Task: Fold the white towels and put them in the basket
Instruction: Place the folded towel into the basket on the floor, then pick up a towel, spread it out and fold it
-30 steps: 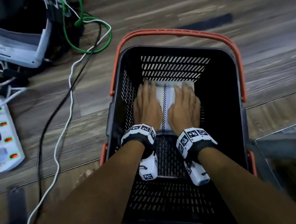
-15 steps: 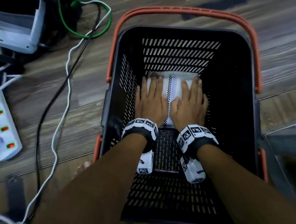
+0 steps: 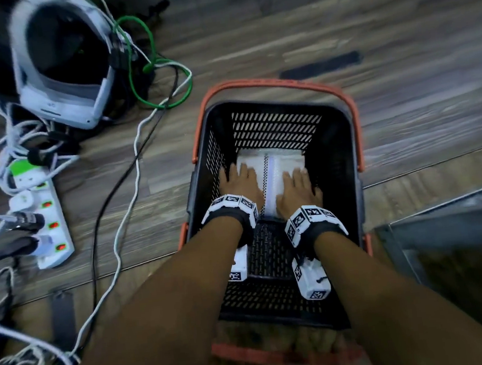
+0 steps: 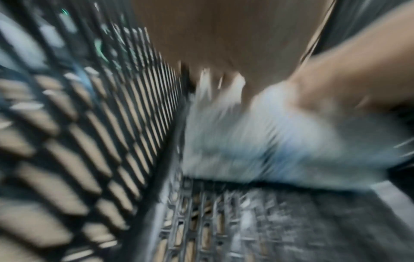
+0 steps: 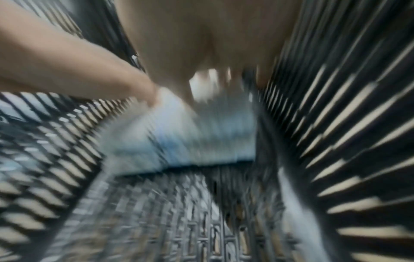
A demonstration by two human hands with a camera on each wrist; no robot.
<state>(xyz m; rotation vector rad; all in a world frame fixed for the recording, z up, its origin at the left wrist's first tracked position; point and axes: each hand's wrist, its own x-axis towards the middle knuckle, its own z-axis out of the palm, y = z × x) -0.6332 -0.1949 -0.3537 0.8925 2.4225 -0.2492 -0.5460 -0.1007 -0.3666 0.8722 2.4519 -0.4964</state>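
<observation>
Mostly hidden folded towel [image 3: 273, 169], under left hand [image 3: 241, 186], right hand [image 3: 298, 190], wrist views blurred

Power strip [image 3: 44, 219], tangled cables [image 3: 123, 193], white headset [image 3: 61, 67] on wooden floor [image 3: 395, 20]

A folded white towel [image 3: 274, 176], a thick rectangular stack with a dark dotted stripe running down its middle, lies flat on the floor of a black slatted plastic basket [image 3: 275, 126], pushed toward the far end wall. The basket has orange-red carry handles [image 3: 277, 83] folded down around its rim and stands upright on a wooden floor. In both wrist views the towel is a blurred pale block between the slatted side walls.
</observation>
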